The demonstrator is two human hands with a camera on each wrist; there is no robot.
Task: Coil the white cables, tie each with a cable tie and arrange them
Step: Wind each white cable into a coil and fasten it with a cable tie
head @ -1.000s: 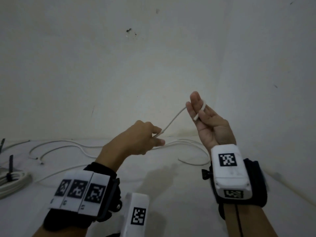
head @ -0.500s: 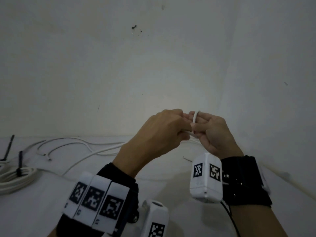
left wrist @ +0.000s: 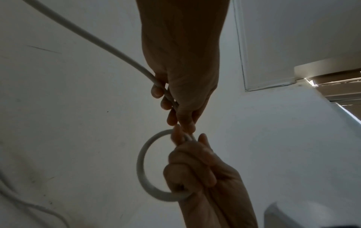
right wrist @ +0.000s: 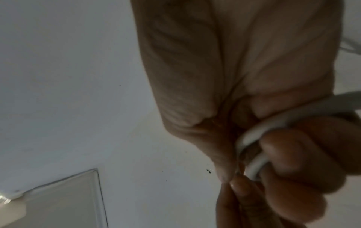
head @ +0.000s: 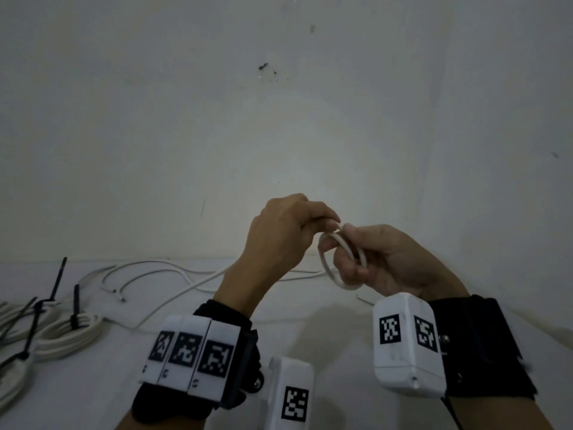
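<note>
Both hands are raised above the white bench (head: pixel 325 346), close together and touching at the fingertips. The right hand (head: pixel 381 262) has its fingers curled around a small loop of the white cable (head: pixel 333 274), holding the first turns of a coil; the wrist views show the cable passing under the bent fingers (right wrist: pixel 289 155) and forming a round ring (left wrist: pixel 142 168) beside the fist. The left hand (head: pixel 285 234) pinches the same cable just next to the loop, its fingers (left wrist: pixel 164 101) closed over the strand, which runs from the hand down toward the bench.

The rest of this cable lies loose on the bench near the back edge, against the wall (head: pixel 217 119), trailing in slack curves toward the left. More loose cable ends (head: pixel 121 296) rest there too.

At the left edge of the bench lie finished coils (head: pixel 68 333) of white cable, each bound with a black cable tie (head: pixel 75 308) whose tail sticks up. How many coils there are cannot be told, as the edge of the head view cuts them off.

Both wrists carry black straps with white marker-printed camera units (head: pixel 403 339).
</note>
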